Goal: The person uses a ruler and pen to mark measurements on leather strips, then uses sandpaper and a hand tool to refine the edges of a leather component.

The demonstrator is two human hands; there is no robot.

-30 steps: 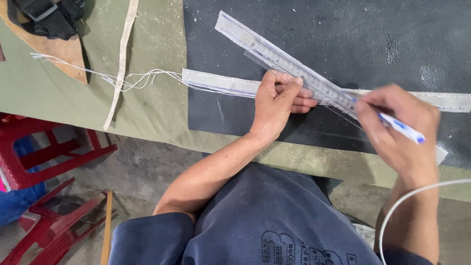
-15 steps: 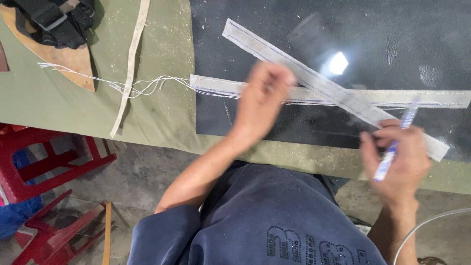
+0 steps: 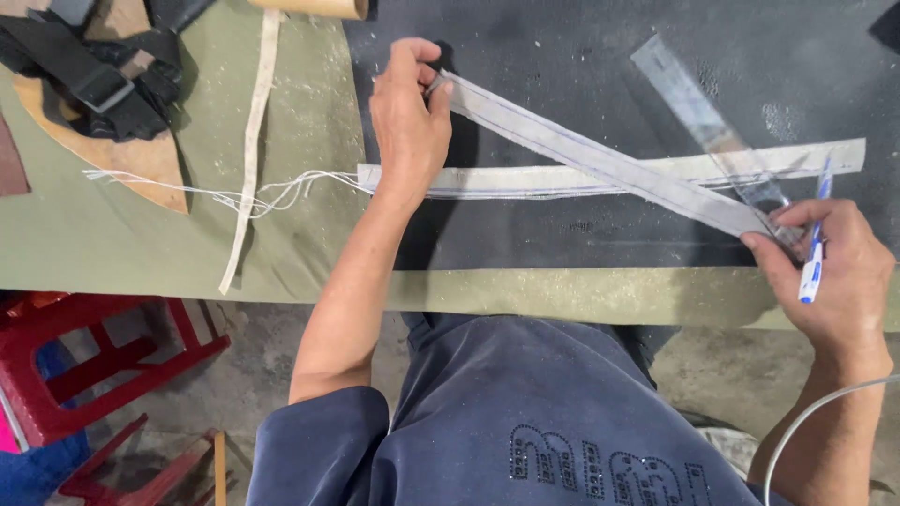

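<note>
Grey-white fabric strip (image 3: 609, 169) held at both ends, running diagonally from upper left down to lower right over black sheet (image 3: 562, 56). Left hand (image 3: 408, 126) closed in a pinch on upper-left end of strip, thumb and fingertips pressed together around it, end lifted a little off sheet. Right hand (image 3: 825, 276) at lower-right end, thumb pressing strip down near sheet's lower edge, other fingers curled round blue-and-white pen (image 3: 814, 253), pen pointing up and away. Clear ruler (image 3: 703, 117) lying slantwise on sheet, its lower end meeting strip just beside right hand; whether thumb also pins ruler, cannot tell. Second strip (image 3: 525, 178), paler, flat and level across sheet, passing under diagonal strip where they cross. Loose white threads (image 3: 272, 192) trailing from its left end onto olive cloth (image 3: 187, 244) covering table. Narrow cream tape (image 3: 251, 141) lying top to bottom on cloth, left of sheet. Black straps (image 3: 94, 80) heaped on brown wedge-shaped piece (image 3: 141, 164) at upper left. Red stools (image 3: 94, 356) on floor below table's edge, lower left. Dark blue shirt (image 3: 487, 422) filling bottom centre. White cable (image 3: 806, 422) curving past right forearm.
</note>
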